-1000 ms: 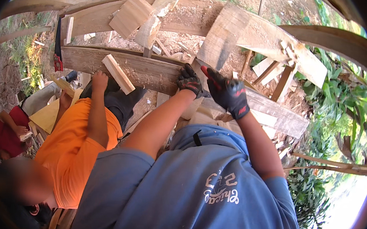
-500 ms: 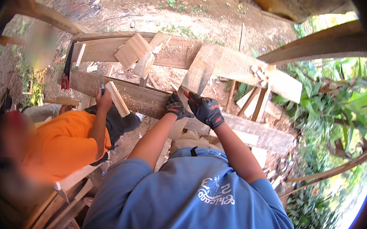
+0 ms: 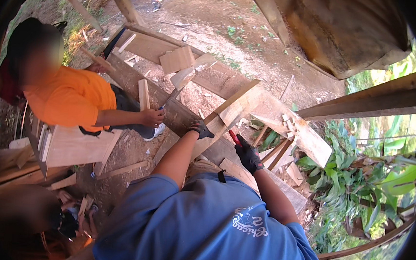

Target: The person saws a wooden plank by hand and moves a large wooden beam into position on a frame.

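A pale wooden board (image 3: pixel 231 113) lies slantwise across the long dark timber of the bench in front of me. My left hand (image 3: pixel 201 129), in a black glove, grips the near left edge of that board, its fingers partly hidden. On the board's other side is my right hand (image 3: pixel 248 155), gloved too. Its fingers are closed around a slim red object (image 3: pixel 235 138), whose kind I cannot make out. The red object points toward the board's right edge.
To my left, a person in an orange shirt (image 3: pixel 79 95) holds a small blue-handled tool (image 3: pixel 161 108) beside an upright wood strip (image 3: pixel 144 94). Another person (image 3: pixel 72 214) is low at left. Small wood blocks (image 3: pixel 289 125) sit on a plank at right. A post (image 3: pixel 367 96) and leaves stand beyond.
The board has turned and come nearer, now crossing the bench between my hands. My right hand has moved right, apart from the left. The co-worker has straightened up; my view has turned.
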Motion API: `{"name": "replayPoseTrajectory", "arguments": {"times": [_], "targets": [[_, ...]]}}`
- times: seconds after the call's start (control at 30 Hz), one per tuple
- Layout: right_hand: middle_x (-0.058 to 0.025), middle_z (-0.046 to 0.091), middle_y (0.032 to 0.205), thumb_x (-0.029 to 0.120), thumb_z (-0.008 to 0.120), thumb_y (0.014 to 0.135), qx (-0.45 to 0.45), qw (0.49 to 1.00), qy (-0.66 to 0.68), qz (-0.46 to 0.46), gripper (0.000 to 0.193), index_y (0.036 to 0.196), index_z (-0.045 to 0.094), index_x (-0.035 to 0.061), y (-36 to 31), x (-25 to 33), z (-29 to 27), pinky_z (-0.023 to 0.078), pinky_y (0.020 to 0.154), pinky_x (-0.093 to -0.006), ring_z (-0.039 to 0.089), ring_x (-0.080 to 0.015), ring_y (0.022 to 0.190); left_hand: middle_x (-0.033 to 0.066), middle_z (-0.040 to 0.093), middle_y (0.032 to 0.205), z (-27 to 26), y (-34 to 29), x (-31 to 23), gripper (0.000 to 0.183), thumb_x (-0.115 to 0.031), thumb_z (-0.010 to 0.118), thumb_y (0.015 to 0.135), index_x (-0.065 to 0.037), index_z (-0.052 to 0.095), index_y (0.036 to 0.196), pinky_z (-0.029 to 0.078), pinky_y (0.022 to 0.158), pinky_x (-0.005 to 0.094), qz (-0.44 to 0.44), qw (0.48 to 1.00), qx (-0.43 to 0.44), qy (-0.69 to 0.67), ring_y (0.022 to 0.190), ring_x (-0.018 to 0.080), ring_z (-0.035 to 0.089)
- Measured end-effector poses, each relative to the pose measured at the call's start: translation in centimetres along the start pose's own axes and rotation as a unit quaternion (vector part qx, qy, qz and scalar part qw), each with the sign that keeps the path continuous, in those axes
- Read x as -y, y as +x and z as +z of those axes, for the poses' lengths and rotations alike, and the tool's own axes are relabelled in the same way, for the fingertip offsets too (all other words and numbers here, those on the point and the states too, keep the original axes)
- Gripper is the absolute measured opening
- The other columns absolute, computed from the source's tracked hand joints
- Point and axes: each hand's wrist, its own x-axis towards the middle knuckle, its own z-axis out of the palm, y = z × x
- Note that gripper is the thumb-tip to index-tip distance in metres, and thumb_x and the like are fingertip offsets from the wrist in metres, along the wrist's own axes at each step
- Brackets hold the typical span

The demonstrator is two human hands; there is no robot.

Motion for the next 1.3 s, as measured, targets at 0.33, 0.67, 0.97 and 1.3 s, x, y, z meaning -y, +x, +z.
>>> {"name": "replayPoseTrajectory", "arguments": {"times": [0.33,0.67,0.97,1.3], "targets": [[-0.0264,0.077,0.108,0.032,0.059,0.107,0.004,0.999,0.029,-0.025,0.055,0.159,0.054,0.0146,-1.7,-1.7,-0.5,0.057,0.087,-0.0531,0.075,-0.0442,0.099,0.0217,0.06,0.154,2.6,-4.9,-3.2,0.107,-0.064,0.091,0.073,-0.004,0.053,0.153,0.052,0.113,0.0472,-0.063,0.987,-0.113,0.1,0.141,0.0344,0.061],[-0.0154,0.073,0.099,0.035,0.078,0.098,0.051,0.988,0.129,-0.073,0.08,0.166,0.043,0.0088,-5.3,5.5,-6.6,0.057,0.084,-0.0409,0.073,-0.0275,0.089,0.0154,0.065,0.131,12.7,-5.2,-4.6,0.061,-0.046,0.073,0.091,-0.009,0.059,0.137,0.05,0.105,0.0508,-0.054,0.918,-0.335,0.205,0.123,0.0314,0.065],[-0.0176,0.072,0.138,0.031,0.066,0.104,-0.096,0.986,0.022,-0.136,0.056,0.157,0.056,0.0177,-2.1,3.7,-2.9,0.058,0.099,-0.0517,0.072,-0.0436,0.117,0.0236,0.066,0.142,7.3,-8.3,-6.2,0.086,-0.064,0.078,0.084,-0.003,0.058,0.142,0.05,0.113,0.0525,-0.028,0.982,-0.183,0.033,0.133,0.0409,0.064],[-0.0249,0.075,0.129,0.035,0.066,0.104,-0.059,0.997,0.002,-0.057,0.049,0.144,0.068,0.0069,1.6,7.4,-4.3,0.057,0.102,-0.0451,0.072,-0.0409,0.121,0.0216,0.077,0.114,8.4,-3.1,-4.2,0.062,-0.055,0.081,0.083,-0.01,0.064,0.122,0.058,0.093,0.0557,0.11,0.974,-0.2,-0.011,0.109,0.0428,0.074]]}}
